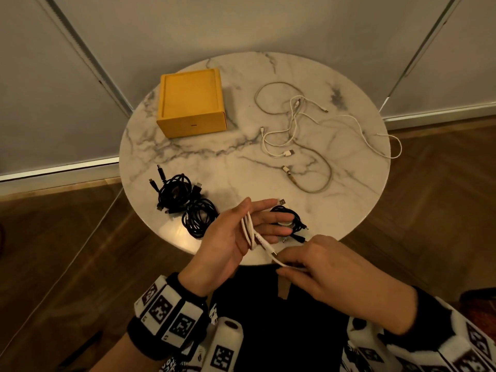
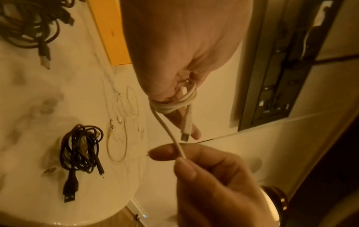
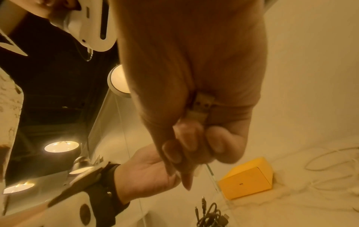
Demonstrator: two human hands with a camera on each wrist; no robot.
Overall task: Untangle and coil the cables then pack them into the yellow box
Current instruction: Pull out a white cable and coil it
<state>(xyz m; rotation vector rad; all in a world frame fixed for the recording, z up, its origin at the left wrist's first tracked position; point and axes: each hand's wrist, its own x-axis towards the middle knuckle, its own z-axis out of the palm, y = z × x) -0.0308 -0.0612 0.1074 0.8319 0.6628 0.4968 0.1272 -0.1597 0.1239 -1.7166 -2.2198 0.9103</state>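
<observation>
My left hand is held palm-up over the table's near edge, with a white cable wound in loops around its fingers and held there by the thumb. A small plug hangs from that coil. My right hand pinches the cable's free tail just below the coil, and a USB plug is tucked in its curled fingers. The closed yellow box stands at the table's far left. Loose white and beige cables lie tangled on the right.
Three black coiled cables lie near the front edge of the round marble table: two at the left and one behind my left fingers. Wooden floor surrounds the table, with grey panels behind it.
</observation>
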